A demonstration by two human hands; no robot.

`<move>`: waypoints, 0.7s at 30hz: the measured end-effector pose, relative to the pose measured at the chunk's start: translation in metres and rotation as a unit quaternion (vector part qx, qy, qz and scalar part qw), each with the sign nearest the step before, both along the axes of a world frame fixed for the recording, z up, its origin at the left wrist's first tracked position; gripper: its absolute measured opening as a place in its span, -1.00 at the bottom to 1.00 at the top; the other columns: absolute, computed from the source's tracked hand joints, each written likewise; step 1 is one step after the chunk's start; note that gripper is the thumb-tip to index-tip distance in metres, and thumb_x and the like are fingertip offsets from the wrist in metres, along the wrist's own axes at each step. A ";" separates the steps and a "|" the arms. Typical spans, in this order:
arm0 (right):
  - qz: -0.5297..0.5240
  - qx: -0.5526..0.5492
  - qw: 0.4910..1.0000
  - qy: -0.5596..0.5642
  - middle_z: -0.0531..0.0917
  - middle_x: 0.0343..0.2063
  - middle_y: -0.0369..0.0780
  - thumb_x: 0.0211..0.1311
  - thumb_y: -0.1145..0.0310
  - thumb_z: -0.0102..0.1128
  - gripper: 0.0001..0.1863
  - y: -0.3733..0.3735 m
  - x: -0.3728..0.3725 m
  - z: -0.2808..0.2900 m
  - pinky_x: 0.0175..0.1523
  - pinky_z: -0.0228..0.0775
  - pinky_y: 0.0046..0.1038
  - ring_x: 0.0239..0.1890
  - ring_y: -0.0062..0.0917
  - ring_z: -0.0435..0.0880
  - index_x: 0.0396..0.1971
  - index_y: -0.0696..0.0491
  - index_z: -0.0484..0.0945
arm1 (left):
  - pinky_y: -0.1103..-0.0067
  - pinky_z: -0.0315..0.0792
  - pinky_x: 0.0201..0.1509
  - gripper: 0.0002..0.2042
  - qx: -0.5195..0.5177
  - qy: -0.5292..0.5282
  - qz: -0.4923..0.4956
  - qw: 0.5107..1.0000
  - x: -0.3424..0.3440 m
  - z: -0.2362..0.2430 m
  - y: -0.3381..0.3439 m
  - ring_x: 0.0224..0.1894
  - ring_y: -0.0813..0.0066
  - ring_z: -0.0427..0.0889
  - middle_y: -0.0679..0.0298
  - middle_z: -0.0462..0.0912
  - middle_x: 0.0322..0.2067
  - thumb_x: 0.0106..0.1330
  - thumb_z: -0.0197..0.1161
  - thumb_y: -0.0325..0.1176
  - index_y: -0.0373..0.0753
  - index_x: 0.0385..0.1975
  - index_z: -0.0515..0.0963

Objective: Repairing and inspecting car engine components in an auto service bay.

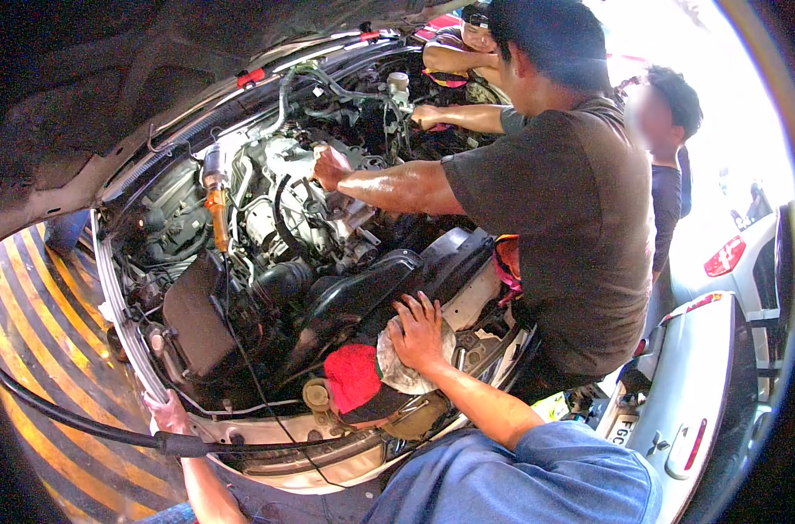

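My left hand [168, 414] lies on the fender edge [128, 327] at the left of an open engine bay, its fingers stretched along the rim. A black rod or hose crosses over that wrist. My right hand [415, 334] is spread at the front of the bay, palm down on a red, black and grey-white cloth piece [352, 377] that looks like a cap. Just beyond its fingertips lies a black plastic duct [362, 293]. An orange-handled work lamp [215, 203] hangs over the engine [279, 196], its cord running down toward the front.
A co-worker in a dark shirt [567, 218] leans in from the right, one hand [331, 168] on the engine top. Two more people are beyond. The raised hood [74, 105] hangs overhead. A silver vehicle [690, 384] stands at right; the left floor [61, 349] is striped.
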State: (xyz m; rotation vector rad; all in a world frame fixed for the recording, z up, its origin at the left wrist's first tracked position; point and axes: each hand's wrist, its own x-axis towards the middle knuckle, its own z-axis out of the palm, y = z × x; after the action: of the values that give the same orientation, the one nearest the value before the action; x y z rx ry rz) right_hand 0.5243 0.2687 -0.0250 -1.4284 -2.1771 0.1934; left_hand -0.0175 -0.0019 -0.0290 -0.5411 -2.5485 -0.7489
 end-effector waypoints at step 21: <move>-0.003 -0.003 1.000 0.019 0.46 0.33 -0.15 0.39 0.08 0.12 -0.50 0.000 0.001 0.002 0.60 -0.22 0.08 0.51 -0.13 0.19 0.23 -0.01 0.55 | 0.13 0.47 0.25 -0.29 -0.109 -0.123 0.050 0.985 0.036 0.049 0.013 0.17 -0.22 0.61 -0.19 0.59 0.18 0.31 0.31 0.01 -0.33 0.35 0.34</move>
State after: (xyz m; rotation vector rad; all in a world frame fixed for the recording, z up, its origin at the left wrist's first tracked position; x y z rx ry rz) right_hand 0.5248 0.2686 -0.0227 -1.4224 -2.1426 0.2235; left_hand 0.0185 0.0110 0.0197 -0.4059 -2.8846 -0.5312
